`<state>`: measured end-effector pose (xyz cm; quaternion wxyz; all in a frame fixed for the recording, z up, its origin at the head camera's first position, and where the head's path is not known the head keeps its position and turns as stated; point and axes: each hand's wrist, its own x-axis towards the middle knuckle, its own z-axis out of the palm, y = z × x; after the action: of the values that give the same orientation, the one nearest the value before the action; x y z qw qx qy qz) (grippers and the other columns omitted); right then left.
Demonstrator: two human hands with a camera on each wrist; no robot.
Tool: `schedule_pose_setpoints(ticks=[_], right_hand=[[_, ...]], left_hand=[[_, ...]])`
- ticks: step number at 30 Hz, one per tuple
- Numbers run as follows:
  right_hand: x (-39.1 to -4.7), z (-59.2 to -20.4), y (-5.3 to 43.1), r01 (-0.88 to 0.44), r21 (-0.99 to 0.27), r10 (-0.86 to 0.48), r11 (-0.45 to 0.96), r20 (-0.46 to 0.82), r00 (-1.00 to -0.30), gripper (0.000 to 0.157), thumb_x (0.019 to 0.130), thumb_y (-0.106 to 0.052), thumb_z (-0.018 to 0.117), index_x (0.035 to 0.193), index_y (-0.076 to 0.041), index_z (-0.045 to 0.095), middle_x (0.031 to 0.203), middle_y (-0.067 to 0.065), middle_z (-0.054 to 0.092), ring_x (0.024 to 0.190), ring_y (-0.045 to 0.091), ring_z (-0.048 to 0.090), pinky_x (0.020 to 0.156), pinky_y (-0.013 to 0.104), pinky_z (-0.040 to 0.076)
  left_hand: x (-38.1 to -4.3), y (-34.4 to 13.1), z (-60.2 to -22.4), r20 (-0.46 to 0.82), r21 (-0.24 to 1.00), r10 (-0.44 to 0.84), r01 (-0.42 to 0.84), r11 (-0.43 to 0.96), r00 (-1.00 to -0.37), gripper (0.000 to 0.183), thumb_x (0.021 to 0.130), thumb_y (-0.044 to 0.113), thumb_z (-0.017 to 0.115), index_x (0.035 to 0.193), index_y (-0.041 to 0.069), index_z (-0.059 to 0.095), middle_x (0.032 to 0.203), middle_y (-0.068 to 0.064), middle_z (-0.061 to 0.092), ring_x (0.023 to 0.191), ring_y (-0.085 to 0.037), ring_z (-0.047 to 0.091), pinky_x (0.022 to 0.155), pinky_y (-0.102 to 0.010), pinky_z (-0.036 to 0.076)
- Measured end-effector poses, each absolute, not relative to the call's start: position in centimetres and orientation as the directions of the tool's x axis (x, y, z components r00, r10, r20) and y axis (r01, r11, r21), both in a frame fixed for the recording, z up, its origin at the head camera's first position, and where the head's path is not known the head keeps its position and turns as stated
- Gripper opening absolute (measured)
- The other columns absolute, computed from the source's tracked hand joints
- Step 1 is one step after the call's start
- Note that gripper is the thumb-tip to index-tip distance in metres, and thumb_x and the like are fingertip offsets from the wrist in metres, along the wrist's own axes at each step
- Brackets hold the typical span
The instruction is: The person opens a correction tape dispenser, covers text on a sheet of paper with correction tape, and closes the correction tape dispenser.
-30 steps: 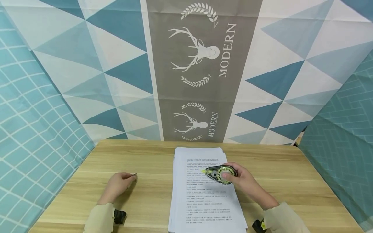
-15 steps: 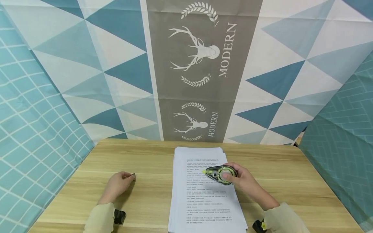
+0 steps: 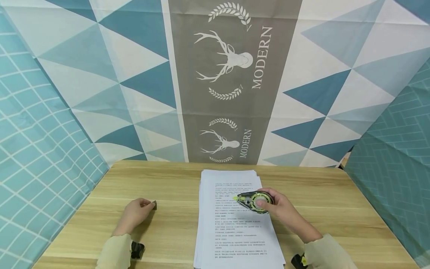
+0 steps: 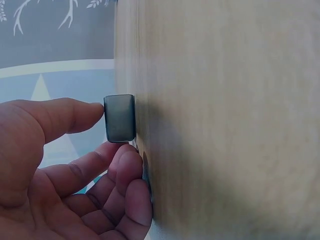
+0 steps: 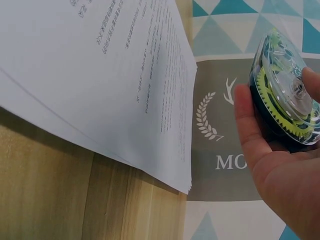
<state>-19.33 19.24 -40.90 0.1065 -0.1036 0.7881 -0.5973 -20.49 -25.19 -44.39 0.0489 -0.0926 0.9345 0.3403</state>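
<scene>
My left hand point(image 3: 136, 212) is low over the wooden table, left of the paper stack. Thumb and index finger pinch a small dark translucent cap point(image 4: 120, 118), seen right at the tabletop in the left wrist view; the other fingers are curled below. In my right hand point(image 3: 281, 209) is a correction tape point(image 3: 254, 201) with a clear case and yellow-green gears point(image 5: 277, 102) inside. The thumb lies on its round hub and the fingers are behind it. The yellow-green tip point(image 3: 234, 198) points left, over the printed text.
A thick stack of printed paper point(image 3: 235, 239) lies mid-table point(image 3: 168, 239), its sheets slightly uneven at the edges. Behind the table stands a patterned backdrop point(image 3: 221, 93), with blue tiled sheets point(image 3: 37, 130) along the sides.
In my left fingers the dark cap has turned, from a thin sliver pointing right to a broader upright shape. The left hand has shifted slightly left; the right hand with the correction tape stays put.
</scene>
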Motion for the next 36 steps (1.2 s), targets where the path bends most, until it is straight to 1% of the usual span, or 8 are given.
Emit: schedule_pose_setpoints(ticks=[6, 11, 16, 18, 23, 26, 30, 36], right_hand=[[-19.4, -41.1, 19.4, -0.042, -0.967, -0.299, 0.250, -0.036, -0.954, 0.049, 0.088, -0.024, 0.063, 0.127, 0.000, 0.048, 0.124, 0.022, 0.053, 0.103, 0.020, 0.056, 0.082, 0.021, 0.049], [-19.4, -41.1, 19.4, -0.042, -0.968, -0.302, 0.248, -0.036, -0.953, 0.050, 0.088, -0.025, 0.063, 0.128, 0.000, 0.047, 0.124, 0.022, 0.053, 0.103, 0.020, 0.056, 0.082, 0.021, 0.049], [-19.4, -41.1, 19.4, -0.042, -0.967, -0.302, 0.253, -0.038, -0.952, 0.050, 0.088, -0.025, 0.062, 0.128, 0.001, 0.047, 0.124, 0.022, 0.053, 0.104, 0.020, 0.056, 0.082, 0.021, 0.049], [-19.4, -41.2, 19.4, -0.041, -0.966, -0.303, 0.254, -0.039, -0.952, 0.050, 0.088, -0.025, 0.063, 0.128, 0.001, 0.047, 0.124, 0.022, 0.053, 0.103, 0.020, 0.056, 0.082, 0.021, 0.049], [-19.4, -41.2, 19.3, -0.034, -0.966, -0.297, 0.257, -0.046, -0.954, 0.050, 0.088, -0.025, 0.063, 0.129, 0.000, 0.047, 0.123, 0.022, 0.053, 0.103, 0.020, 0.056, 0.082, 0.022, 0.049], [-19.4, -41.2, 19.3, -0.029, -0.966, -0.296, 0.257, -0.050, -0.954, 0.051, 0.088, -0.025, 0.063, 0.129, 0.000, 0.046, 0.124, 0.021, 0.053, 0.104, 0.021, 0.056, 0.082, 0.022, 0.049], [-19.4, -41.2, 19.4, -0.036, -0.966, -0.303, 0.256, -0.045, -0.952, 0.051, 0.088, -0.026, 0.063, 0.129, 0.000, 0.046, 0.124, 0.022, 0.053, 0.103, 0.021, 0.056, 0.082, 0.022, 0.049], [-19.3, -41.2, 19.5, -0.038, -0.966, -0.303, 0.256, -0.043, -0.952, 0.051, 0.088, -0.026, 0.063, 0.128, 0.000, 0.047, 0.123, 0.022, 0.053, 0.103, 0.021, 0.056, 0.082, 0.022, 0.049]], left_hand=[[-20.5, -25.1, -44.3, -0.155, 0.628, -0.142, -0.208, 0.750, -0.978, 0.042, 0.093, 0.030, 0.050, 0.111, -0.007, 0.058, 0.112, -0.029, 0.058, 0.094, -0.034, 0.059, 0.074, -0.044, 0.049], [-20.3, -25.2, -44.2, -0.178, 0.643, -0.145, -0.227, 0.732, -0.973, 0.051, 0.093, 0.034, 0.048, 0.121, -0.009, 0.050, 0.117, -0.032, 0.054, 0.098, -0.037, 0.058, 0.076, -0.046, 0.050], [-20.2, -25.2, -43.8, -0.192, 0.666, -0.136, -0.230, 0.709, -0.972, 0.056, 0.093, 0.036, 0.048, 0.126, -0.009, 0.044, 0.116, -0.031, 0.054, 0.095, -0.032, 0.060, 0.075, -0.044, 0.050], [-20.1, -25.2, -43.6, -0.179, 0.663, -0.135, -0.220, 0.715, -0.975, 0.054, 0.093, 0.035, 0.048, 0.126, -0.008, 0.045, 0.115, -0.029, 0.056, 0.094, -0.030, 0.060, 0.074, -0.043, 0.050], [-19.8, -24.4, -42.7, -0.114, 0.635, -0.116, -0.163, 0.755, -0.987, 0.050, 0.092, 0.036, 0.050, 0.121, -0.004, 0.051, 0.112, -0.024, 0.059, 0.095, -0.031, 0.059, 0.073, -0.043, 0.049], [-19.7, -23.6, -41.9, -0.082, 0.624, -0.091, -0.122, 0.772, -0.993, 0.046, 0.093, 0.036, 0.051, 0.119, -0.001, 0.054, 0.107, -0.018, 0.062, 0.090, -0.026, 0.060, 0.070, -0.039, 0.049], [-19.5, -22.4, -41.3, -0.038, 0.633, -0.055, -0.066, 0.771, -0.998, 0.037, 0.092, 0.033, 0.053, 0.115, 0.005, 0.057, 0.106, -0.012, 0.063, 0.088, -0.020, 0.059, 0.067, -0.034, 0.048], [-19.6, -20.5, -41.2, 0.074, 0.628, 0.014, 0.058, 0.776, -0.997, 0.027, 0.091, 0.028, 0.055, 0.107, 0.007, 0.060, 0.105, -0.010, 0.061, 0.088, -0.021, 0.057, 0.072, -0.034, 0.047]])
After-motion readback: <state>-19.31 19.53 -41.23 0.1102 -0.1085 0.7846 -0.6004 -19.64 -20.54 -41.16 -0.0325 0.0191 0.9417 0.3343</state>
